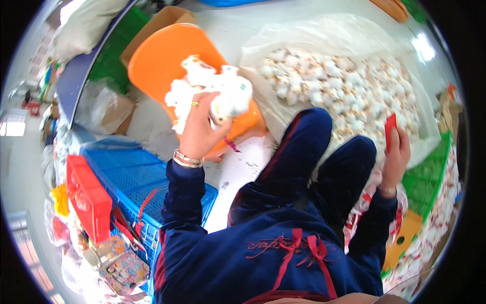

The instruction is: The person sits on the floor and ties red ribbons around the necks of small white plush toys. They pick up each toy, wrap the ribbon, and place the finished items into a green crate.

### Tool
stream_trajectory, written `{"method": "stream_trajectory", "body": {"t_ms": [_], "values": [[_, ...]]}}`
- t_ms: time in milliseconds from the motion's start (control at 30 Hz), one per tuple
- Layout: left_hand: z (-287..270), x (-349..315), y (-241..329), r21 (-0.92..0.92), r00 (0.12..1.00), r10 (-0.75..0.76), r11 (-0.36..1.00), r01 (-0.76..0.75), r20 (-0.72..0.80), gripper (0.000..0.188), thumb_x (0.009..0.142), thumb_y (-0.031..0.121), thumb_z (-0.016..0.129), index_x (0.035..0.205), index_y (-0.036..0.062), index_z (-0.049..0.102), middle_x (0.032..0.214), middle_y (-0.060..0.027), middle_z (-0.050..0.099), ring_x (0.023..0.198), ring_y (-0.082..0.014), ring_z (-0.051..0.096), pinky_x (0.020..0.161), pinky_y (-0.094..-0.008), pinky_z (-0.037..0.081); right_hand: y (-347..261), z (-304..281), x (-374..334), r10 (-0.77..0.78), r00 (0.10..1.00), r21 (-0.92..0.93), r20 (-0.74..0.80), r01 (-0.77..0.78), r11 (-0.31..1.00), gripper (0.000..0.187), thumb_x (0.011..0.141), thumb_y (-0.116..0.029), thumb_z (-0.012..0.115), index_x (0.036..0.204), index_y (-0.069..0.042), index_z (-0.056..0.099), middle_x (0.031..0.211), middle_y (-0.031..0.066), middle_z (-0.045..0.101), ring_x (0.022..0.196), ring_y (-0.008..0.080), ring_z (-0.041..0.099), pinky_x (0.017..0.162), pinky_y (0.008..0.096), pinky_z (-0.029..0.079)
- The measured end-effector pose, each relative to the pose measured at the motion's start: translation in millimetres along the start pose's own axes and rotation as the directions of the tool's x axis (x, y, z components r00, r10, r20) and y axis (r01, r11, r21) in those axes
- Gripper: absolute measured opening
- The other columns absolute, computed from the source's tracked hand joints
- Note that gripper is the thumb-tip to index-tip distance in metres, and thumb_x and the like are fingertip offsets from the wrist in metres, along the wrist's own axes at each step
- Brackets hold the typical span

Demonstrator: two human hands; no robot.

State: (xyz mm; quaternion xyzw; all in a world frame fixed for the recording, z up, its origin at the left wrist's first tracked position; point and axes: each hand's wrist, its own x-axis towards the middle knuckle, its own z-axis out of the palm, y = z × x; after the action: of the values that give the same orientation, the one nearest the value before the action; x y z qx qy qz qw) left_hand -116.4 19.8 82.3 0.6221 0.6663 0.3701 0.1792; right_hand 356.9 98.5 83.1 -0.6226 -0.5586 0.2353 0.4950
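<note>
My left hand [201,125] is lying against white plush pieces [235,95] on the orange chair [157,54], though I cannot tell whether it is gripping; my right hand [397,156] is clamping a red piece [390,130]. By pushing sideways, I'd be risking white pieces sliding off the chair's edge.

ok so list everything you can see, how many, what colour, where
moulded plastic seat: 1, orange, upper left of centre
soft stuffed pieces: several, white, over the seat
thin plastic sack: 1, see-through, upper right
small rounded pieces: too many to count, mostly white, in the sack
small flat piece: 1, red, right
slatted plastic crate: at least 1, blue, left
boxy plastic container: 1, red, far left
cardboard box: 1, brown, behind the seat
trousered legs: 2, navy, centre
left grip: 1, bare, on the stuffed pieces
right grip: 1, bare, holding the flat piece
</note>
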Motion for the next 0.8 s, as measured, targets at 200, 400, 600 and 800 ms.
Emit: {"method": "stream_trajectory", "body": {"t_ms": [200, 400, 600, 800], "values": [[61.5, -17.6, 78.4, -0.278, 0.876, 0.294, 0.941, -0.195, 0.383, 0.057, 0.076, 0.016, 0.082, 0.127, 0.0033, 0.060, 0.111, -0.0151, 0.061, 0.097, -0.0300, 0.064, 0.082, -0.0354, 0.052, -61.7, 72.7, -24.8, -0.452, 0.636, 0.025, 0.625, 0.563, 0.826, 0.012, 0.090, -0.009, 0.067, 0.102, -0.007, 0.071, 0.092, 0.0125, 0.064, 0.084, 0.0302, 0.065, 0.073, 0.0362, 0.053], [91.8, -20.3, 102.5, -0.336, 0.846, 0.208, 0.941, -0.037, 0.491, 0.052, 0.076, 0.019, 0.085, 0.120, 0.0025, 0.063, 0.100, -0.0089, 0.065, 0.086, -0.0190, 0.065, 0.078, -0.0298, 0.052, -47.3, 66.6, -59.5, -0.365, 0.462, 0.194, 0.809, 0.376, 0.906, 0.014, 0.090, -0.013, 0.064, 0.099, -0.003, 0.065, 0.093, 0.0141, 0.057, 0.081, 0.0330, 0.061, 0.069, 0.0393, 0.050], [131.0, -27.1, 119.8, -0.350, 0.852, 0.180, 0.937, 0.005, 0.492, 0.044, 0.078, 0.024, 0.085, 0.111, 0.0014, 0.067, 0.101, -0.0097, 0.068, 0.091, -0.0197, 0.068, 0.081, -0.0326, 0.054, -29.2, 56.1, -93.2, -0.134, 0.628, 0.080, 0.766, 0.114, 0.990, 0.053, 0.070, -0.037, 0.089, 0.102, -0.002, 0.066, 0.095, 0.0136, 0.058, 0.086, 0.0340, 0.062, 0.075, 0.0403, 0.051], [155.0, -25.9, 116.5, -0.754, 0.869, 0.081, 0.540, 0.374, 0.489, 0.027, 0.097, 0.004, 0.056, 0.123, 0.0007, 0.059, 0.107, -0.0019, 0.062, 0.088, -0.0103, 0.061, 0.078, -0.0252, 0.051, -17.4, 38.8, -92.2, 0.048, 0.655, 0.309, 0.754, -0.418, 0.855, 0.046, 0.077, -0.015, 0.086, 0.115, 0.000, 0.065, 0.105, 0.0047, 0.069, 0.096, 0.0113, 0.065, 0.085, 0.0296, 0.053]]}}
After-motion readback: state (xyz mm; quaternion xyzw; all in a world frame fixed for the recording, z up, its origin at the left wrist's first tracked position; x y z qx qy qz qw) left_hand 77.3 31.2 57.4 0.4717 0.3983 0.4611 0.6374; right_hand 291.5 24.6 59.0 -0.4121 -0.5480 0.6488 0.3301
